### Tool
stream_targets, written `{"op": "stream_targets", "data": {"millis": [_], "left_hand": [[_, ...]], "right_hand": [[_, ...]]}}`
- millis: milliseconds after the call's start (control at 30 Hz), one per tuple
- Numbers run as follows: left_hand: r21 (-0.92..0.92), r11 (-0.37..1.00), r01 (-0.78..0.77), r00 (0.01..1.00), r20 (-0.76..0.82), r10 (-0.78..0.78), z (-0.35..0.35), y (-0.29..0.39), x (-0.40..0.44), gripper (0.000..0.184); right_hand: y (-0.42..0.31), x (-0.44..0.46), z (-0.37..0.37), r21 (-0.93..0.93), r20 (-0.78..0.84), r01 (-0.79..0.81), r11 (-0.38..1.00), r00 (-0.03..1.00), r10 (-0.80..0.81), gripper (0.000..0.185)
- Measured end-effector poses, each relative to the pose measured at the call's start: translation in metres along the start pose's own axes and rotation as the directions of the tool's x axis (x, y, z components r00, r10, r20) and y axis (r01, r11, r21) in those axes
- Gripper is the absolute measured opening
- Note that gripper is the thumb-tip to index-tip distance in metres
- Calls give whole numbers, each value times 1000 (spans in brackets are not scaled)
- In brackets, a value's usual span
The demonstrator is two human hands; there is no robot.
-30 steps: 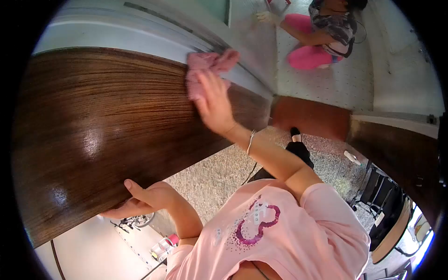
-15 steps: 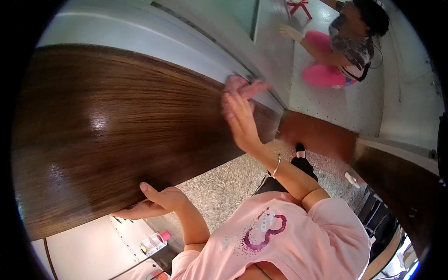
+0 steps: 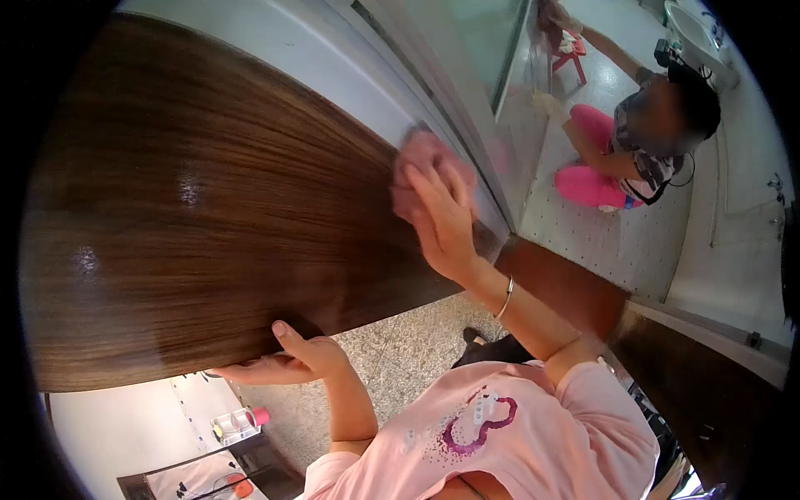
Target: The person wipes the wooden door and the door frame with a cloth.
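A dark wood-grain door (image 3: 225, 217) fills the left of the view. My left hand (image 3: 292, 358) holds its lower edge, thumb on the face and fingers along and partly behind the edge. Under my right hand (image 3: 450, 221), a crumpled pink cloth (image 3: 417, 171) presses against the door near its far edge, beside the pale frame (image 3: 354, 92). The fingers lie over the cloth, which looks slightly blurred.
A co-worker (image 3: 633, 142) in pink trousers and gloves squats in the tiled room beyond, near a red stool (image 3: 571, 60) and a washbasin (image 3: 696, 33). A reddish-brown threshold (image 3: 562, 279) crosses the doorway. A clear container (image 3: 236, 425) stands at lower left.
My right hand has shifted slightly with the cloth, which now spreads flatter under the fingers. My left hand keeps its hold. The view has turned, and the co-worker's raised arm now shows.
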State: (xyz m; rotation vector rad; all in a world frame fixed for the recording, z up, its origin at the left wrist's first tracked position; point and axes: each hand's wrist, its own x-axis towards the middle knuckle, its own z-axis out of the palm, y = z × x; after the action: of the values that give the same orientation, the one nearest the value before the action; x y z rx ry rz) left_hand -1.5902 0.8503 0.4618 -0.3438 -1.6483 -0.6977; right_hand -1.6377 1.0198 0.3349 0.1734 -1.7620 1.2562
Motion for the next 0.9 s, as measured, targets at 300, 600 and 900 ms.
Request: {"op": "stream_targets", "data": {"millis": [300,600,900], "left_hand": [[16,999,46,999,-4,-46,-3,1,2,84],[24,997,77,997,-15,-76,0,2,-1,85],[-7,997,82,997,-12,-82,-4,-2,-5,85]], "right_hand": [[-13,53,-20,-50,75,180,982,982,-176,38],[-12,45,-18,-96,42,80,992,996,-77,40],[15,-8,-29,-6,128,-188,982,974,187,61]]}}
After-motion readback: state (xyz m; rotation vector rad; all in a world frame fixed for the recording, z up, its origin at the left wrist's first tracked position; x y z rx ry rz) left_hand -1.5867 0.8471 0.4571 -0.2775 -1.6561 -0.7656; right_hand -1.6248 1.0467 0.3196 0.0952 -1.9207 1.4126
